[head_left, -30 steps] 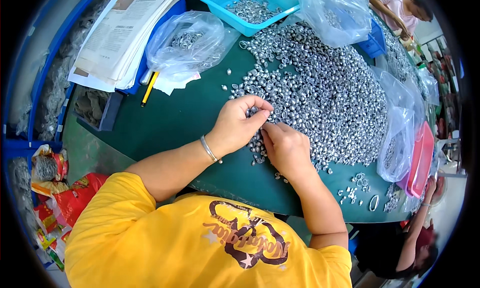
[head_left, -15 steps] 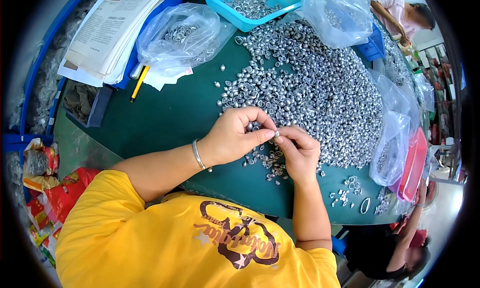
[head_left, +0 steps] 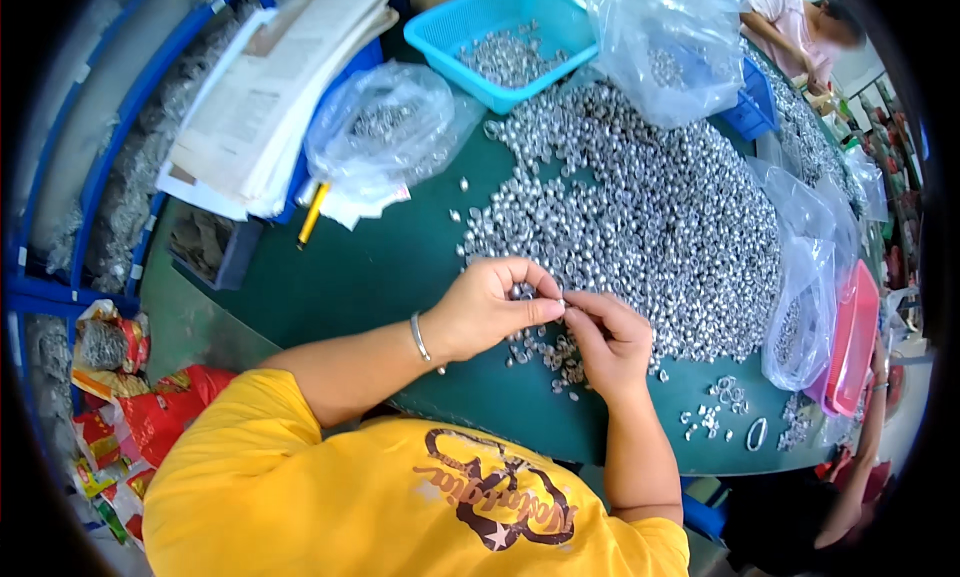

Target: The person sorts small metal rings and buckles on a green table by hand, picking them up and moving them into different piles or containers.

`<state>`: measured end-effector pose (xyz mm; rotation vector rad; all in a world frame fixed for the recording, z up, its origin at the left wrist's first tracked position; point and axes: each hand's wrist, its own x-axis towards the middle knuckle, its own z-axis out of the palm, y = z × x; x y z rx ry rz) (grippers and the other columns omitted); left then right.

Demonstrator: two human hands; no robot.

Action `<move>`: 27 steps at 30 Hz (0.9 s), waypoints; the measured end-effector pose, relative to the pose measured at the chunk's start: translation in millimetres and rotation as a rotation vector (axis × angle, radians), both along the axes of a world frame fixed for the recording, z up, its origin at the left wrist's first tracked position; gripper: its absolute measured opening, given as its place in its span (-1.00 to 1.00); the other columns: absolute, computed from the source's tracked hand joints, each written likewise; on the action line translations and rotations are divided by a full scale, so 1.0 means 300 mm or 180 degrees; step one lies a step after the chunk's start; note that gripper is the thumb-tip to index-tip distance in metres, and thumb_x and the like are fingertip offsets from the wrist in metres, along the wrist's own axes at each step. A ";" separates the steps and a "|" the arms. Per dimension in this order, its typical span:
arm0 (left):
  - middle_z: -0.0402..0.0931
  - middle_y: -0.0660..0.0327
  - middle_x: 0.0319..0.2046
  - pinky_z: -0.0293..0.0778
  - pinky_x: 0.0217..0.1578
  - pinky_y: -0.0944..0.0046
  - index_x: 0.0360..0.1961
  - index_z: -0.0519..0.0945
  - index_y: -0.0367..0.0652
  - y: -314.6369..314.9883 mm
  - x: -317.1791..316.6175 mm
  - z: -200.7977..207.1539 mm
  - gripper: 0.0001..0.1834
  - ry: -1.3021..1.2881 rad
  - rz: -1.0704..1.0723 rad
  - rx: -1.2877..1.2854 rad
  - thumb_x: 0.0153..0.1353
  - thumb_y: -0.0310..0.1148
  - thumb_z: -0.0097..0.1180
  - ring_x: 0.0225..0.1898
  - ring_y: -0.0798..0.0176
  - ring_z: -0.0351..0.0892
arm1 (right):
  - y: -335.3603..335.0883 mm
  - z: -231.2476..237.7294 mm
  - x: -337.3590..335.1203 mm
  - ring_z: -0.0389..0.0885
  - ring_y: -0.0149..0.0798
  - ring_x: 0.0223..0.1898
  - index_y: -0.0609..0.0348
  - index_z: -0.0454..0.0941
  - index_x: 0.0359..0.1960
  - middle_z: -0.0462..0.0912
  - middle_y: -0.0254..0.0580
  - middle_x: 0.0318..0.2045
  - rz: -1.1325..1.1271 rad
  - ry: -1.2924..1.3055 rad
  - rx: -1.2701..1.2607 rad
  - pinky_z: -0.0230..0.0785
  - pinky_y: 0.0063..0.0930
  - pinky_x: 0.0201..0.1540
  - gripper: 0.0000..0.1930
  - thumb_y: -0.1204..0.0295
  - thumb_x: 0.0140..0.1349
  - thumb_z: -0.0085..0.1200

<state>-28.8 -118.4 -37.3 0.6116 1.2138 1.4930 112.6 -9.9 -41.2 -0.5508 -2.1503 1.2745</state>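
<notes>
The fingertips of both hands meet at one spot, pinched together over a small silvery metal piece [head_left: 563, 304] that is too tiny to make out clearly; it seems to be one of the little rings from the heap. The left hand [head_left: 490, 307] curls its thumb and forefinger shut on that piece from the nine o'clock side, a thin metal bracelet [head_left: 419, 337] on its wrist. The right hand [head_left: 607, 339] closes on the same piece from four o'clock, fingers bent and knuckles up. Both hands hover just above the near edge of the big heap of silvery metal rings [head_left: 650, 217], which spreads away from them toward one o'clock over the green table [head_left: 370, 277]. A few loose rings lie right under the hands.

At four o'clock from the hands a small separate cluster of rings [head_left: 712, 415] sits near the table's rim, with a larger oval ring [head_left: 757, 433] beside it. Toward three o'clock, a clear plastic bag [head_left: 805, 307] with rings in it leans against a red tray [head_left: 852, 342]. At twelve o'clock stands a blue plastic basket [head_left: 450, 32] partly filled with rings, and another clear bag [head_left: 670, 47] just to its right. At eleven o'clock lies a crumpled clear bag [head_left: 385, 127], a yellow pencil [head_left: 313, 214] and a stack of papers [head_left: 275, 97]. Another person [head_left: 800, 32] works at the table's far end, at one o'clock.
</notes>
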 end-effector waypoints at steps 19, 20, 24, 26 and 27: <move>0.17 -0.13 0.13 0.16 0.16 -0.07 0.08 0.19 -0.40 0.257 -0.030 0.056 -0.55 -0.3427 0.0716 0.1147 0.34 -0.23 -0.41 0.16 -0.13 0.20 | 0.151 0.023 0.064 0.22 -0.45 -0.60 0.14 0.45 -0.23 0.37 -0.33 -0.55 -0.0523 0.2925 -0.4842 0.00 -0.65 -0.72 -0.69 0.21 0.31 -0.28; 0.18 -0.12 0.14 0.15 0.16 -0.08 0.08 0.20 -0.39 0.261 0.000 0.045 -0.55 -0.3490 0.0574 0.1144 0.34 -0.23 -0.41 0.16 -0.14 0.20 | 0.152 0.015 0.076 0.17 -0.47 -0.64 0.14 0.45 -0.24 0.31 -0.35 -0.60 -0.0220 0.3112 -0.4485 -0.04 -0.65 -0.74 -0.69 0.22 0.31 -0.29; 0.34 -0.07 0.03 0.19 0.12 -0.06 0.02 0.30 -0.32 0.259 0.164 0.016 -0.60 -0.3863 0.0473 0.0283 0.30 -0.26 -0.35 0.11 -0.03 0.29 | 0.088 0.057 0.047 0.20 -0.50 -0.66 0.20 0.41 -0.21 0.29 -0.36 -0.66 -0.0700 0.2600 -0.2460 0.09 -0.67 -0.63 -0.76 0.35 0.33 -0.31; 0.44 0.08 -0.17 0.29 0.03 0.14 -0.09 0.39 -0.27 0.250 0.226 -0.023 -0.66 -0.3554 0.0191 0.0047 0.27 -0.27 -0.30 -0.06 0.17 0.40 | 0.032 0.062 0.009 0.30 -0.54 -0.56 0.28 0.39 -0.15 0.40 -0.37 -0.57 -0.0992 0.1660 -0.0942 0.18 -0.71 -0.46 -0.80 0.50 0.30 -0.27; 0.47 0.16 -0.29 0.33 -0.04 0.22 -0.13 0.41 -0.25 0.259 0.253 -0.006 -0.69 -0.3248 0.0295 -0.0189 0.26 -0.28 -0.28 -0.16 0.25 0.43 | 0.034 0.046 0.030 0.43 -0.44 -0.42 0.34 0.37 -0.09 0.48 -0.22 -0.42 -0.0923 0.0837 -0.0024 0.30 -0.64 -0.33 -0.77 0.60 0.26 -0.28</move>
